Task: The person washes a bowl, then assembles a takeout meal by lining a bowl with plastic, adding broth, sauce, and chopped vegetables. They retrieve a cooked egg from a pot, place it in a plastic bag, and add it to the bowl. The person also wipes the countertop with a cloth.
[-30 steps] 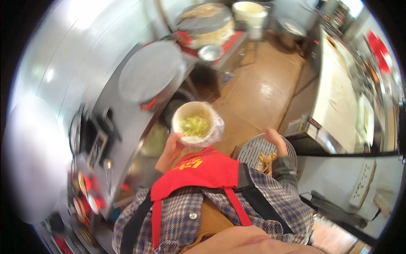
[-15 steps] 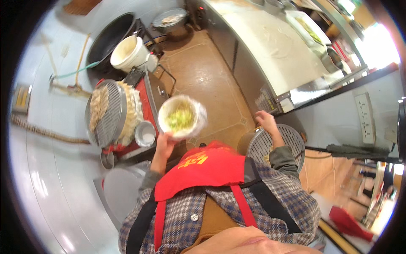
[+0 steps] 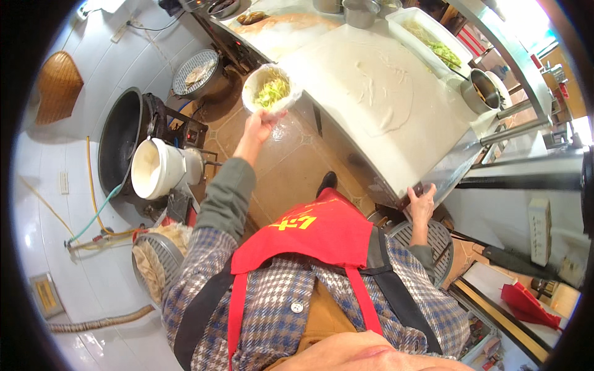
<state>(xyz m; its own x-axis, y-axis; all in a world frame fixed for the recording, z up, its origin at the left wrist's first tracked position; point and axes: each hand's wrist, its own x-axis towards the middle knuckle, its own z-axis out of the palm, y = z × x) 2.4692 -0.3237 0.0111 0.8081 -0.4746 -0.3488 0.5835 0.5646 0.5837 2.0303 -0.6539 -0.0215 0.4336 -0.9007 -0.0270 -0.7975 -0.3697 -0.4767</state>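
Observation:
My left hand [image 3: 262, 125] grips the near rim of a white bowl [image 3: 249, 93] and holds it out ahead of me, above the floor by the counter's left edge. Shredded pale-green and yellow vegetables [image 3: 272, 93] lie in the bowl, whose sides look wrapped in thin clear plastic. At the counter's near corner, my right hand [image 3: 421, 204] rests with fingers spread against the edge, holding nothing. The floury white worktop [image 3: 396, 111] stretches away between and beyond my hands.
Along the worktop's far right stand a white tray [image 3: 455, 44] of shredded vegetables and a metal pot [image 3: 481, 93]. To the left are a big black wok [image 3: 117, 133] and a white bucket [image 3: 146, 176]. A slotted round metal lid [image 3: 440, 244] lies below my right hand.
I have moved forward and turned toward the counter. My left arm has reached farther out with the bowl. My right hand has come to the counter corner.

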